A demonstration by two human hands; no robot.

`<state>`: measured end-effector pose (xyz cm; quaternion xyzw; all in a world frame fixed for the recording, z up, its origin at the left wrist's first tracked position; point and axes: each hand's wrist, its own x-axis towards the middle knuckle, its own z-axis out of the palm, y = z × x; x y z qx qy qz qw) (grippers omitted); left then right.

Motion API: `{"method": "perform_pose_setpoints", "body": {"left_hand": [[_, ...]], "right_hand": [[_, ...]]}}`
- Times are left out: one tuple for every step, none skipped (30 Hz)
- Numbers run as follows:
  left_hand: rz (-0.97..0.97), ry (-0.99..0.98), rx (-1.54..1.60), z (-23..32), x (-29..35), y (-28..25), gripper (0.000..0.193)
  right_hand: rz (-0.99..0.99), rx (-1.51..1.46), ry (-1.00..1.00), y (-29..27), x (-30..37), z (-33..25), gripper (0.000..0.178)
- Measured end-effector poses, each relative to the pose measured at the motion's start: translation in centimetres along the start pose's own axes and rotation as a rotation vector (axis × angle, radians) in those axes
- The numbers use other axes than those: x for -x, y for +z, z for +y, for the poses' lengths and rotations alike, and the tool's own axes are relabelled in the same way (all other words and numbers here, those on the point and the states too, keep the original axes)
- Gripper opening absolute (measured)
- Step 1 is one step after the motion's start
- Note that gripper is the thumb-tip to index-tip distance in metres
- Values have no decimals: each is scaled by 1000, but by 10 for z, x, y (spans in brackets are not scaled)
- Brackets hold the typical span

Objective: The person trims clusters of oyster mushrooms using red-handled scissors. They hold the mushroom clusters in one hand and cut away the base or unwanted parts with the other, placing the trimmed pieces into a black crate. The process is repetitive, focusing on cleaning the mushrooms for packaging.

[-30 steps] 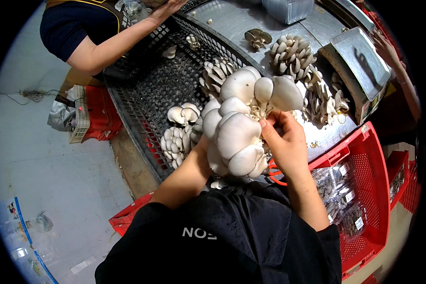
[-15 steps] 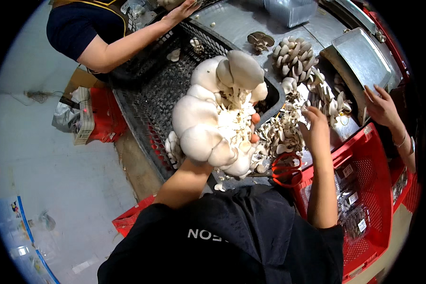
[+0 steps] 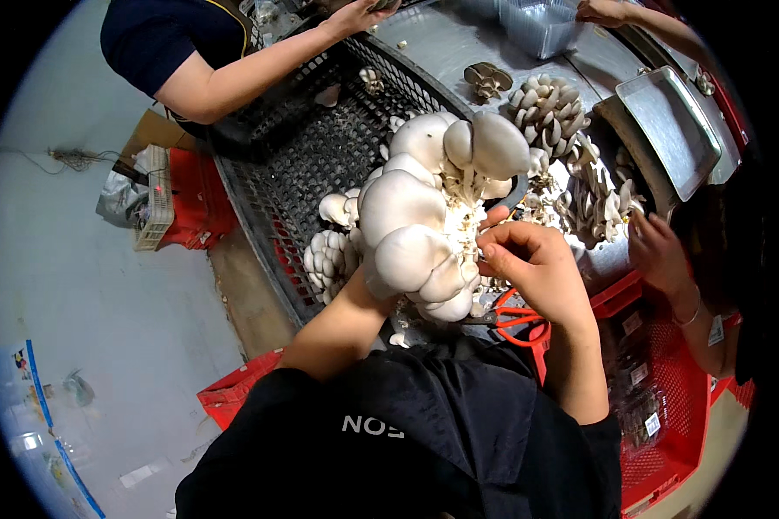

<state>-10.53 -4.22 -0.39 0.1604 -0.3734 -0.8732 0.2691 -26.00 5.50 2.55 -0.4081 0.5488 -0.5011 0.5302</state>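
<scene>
A large cluster of pale oyster mushrooms (image 3: 402, 208) is held up over the corner of the black crate, its cut stem base facing right. My left hand (image 3: 376, 292) supports it from below and behind; the caps hide most of that hand. At the stem base, the bent fingers of my right hand (image 3: 535, 264) are pinched against the cluster; what exactly lies between their tips is hard to see. Just below this hand lie scissors with red handles (image 3: 521, 322). Trimmed mushroom pieces (image 3: 541, 208) are spread on the metal table beyond it.
The black crate (image 3: 277, 164) holds smaller mushroom clumps (image 3: 329, 258). More clusters (image 3: 548, 111) sit on the metal table, near a metal tray (image 3: 671, 130) and clear plastic boxes (image 3: 541, 26). A red crate (image 3: 666, 467) with packed boxes stands at right. Co-workers' arms (image 3: 260, 73) reach in at left and right.
The mushroom cluster has shifted right in my left hand. My right hand has come down and left to its stem base. At right, a co-worker's hand has dropped lower; another hand appears by the plastic boxes.
</scene>
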Motion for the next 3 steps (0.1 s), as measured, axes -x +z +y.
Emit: {"method": "perform_pose_setpoints", "body": {"left_hand": [[-12,14,-9,-2,-3,0,80],[-13,15,1,-3,-4,1,82],[-10,21,3,-3,-3,1,82]], "right_hand": [[-35,4,-2,-1,-2,4,15],[-70,8,-4,-2,-2,6,15],[-89,-5,41,0,-2,2,14]]}}
